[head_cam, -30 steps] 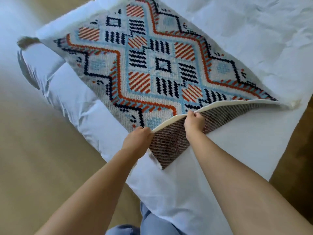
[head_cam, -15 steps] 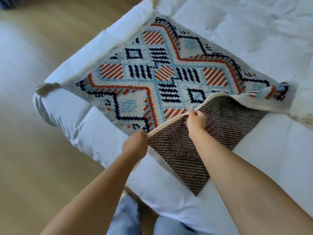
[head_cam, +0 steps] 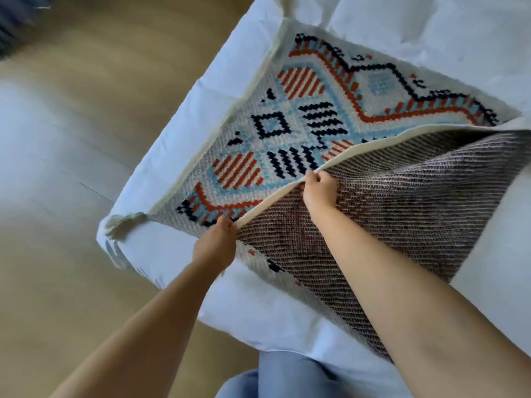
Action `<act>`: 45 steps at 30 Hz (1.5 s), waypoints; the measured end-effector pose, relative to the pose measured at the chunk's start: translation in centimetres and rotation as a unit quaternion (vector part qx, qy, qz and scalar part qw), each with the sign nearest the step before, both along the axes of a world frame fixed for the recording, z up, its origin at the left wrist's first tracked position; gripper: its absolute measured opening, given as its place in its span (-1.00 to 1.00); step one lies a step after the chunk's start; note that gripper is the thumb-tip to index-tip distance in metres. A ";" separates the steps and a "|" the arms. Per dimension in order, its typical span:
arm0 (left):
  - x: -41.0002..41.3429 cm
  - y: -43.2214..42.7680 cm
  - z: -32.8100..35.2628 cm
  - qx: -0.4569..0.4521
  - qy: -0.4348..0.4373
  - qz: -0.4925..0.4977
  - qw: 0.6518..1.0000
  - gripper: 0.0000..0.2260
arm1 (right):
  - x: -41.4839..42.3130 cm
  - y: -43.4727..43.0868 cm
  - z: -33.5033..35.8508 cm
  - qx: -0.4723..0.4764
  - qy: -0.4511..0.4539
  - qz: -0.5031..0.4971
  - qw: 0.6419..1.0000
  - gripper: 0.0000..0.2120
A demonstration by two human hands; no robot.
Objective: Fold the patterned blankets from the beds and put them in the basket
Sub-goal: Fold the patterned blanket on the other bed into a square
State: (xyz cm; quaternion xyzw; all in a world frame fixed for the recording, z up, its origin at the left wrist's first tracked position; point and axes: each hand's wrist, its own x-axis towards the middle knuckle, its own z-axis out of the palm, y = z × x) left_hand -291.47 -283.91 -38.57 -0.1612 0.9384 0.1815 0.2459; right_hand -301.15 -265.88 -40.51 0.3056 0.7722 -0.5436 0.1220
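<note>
Blanket (head_cam: 301, 116): on the corner of the bed (head_cam: 161, 254), lying across the white sheet. Patterned face up on the far part: orange, light blue and dark navy diamonds on cream.

Near part raised off the sheet and turned over toward the far side, so the underside (head_cam: 402, 214) shows, a brown-grey diagonal weave. It spans from the hands out to the right border of the frame.

Cream edge (head_cam: 359, 150) runs as a taut line from lower left to upper right, between patterned face and underside.

Left hand (head_cam: 215, 245): fingers curled round the edge at its lower-left end, grasping it. Knuckles toward the camera.

Right hand (head_cam: 319, 191): pinching the same edge further up, thumb and fingers closed on the cream border. The two hands are near each other but apart.

Tassel (head_cam: 123, 222): at the blanket's left corner, lying on the sheet by the bed's edge.

Floor (head_cam: 71, 139): pale wood, left of the bed. Blue trousers (head_cam: 287, 374) at the bottom of the frame, against the bed.

Top-left corner: a dark blurred shape, possibly fabric; cannot tell.
</note>
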 end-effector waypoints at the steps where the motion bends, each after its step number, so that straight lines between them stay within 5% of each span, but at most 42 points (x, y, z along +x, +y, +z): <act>1: -0.7 -1.2 -0.3 -0.002 0.000 0.000 1.000 -0.80 | -0.8 -1.3 -0.2 0.002 -0.002 0.006 1.000 -0.68; 19: -5.6 -23.0 -7.3 -0.026 -0.086 -0.013 0.996 -0.82 | -6.4 -22.1 -4.9 0.074 -0.037 0.112 0.990 -0.68; 38: -12.5 -23.5 -6.8 -0.020 -0.142 -0.189 0.971 -0.74 | -5.6 -26.6 -6.8 0.059 -0.098 -0.009 0.993 -0.73; 45: -21.3 -23.5 -5.1 0.043 -0.085 -0.291 0.952 -0.73 | -7.6 -28.3 -5.5 0.169 -0.050 -0.131 0.976 -0.71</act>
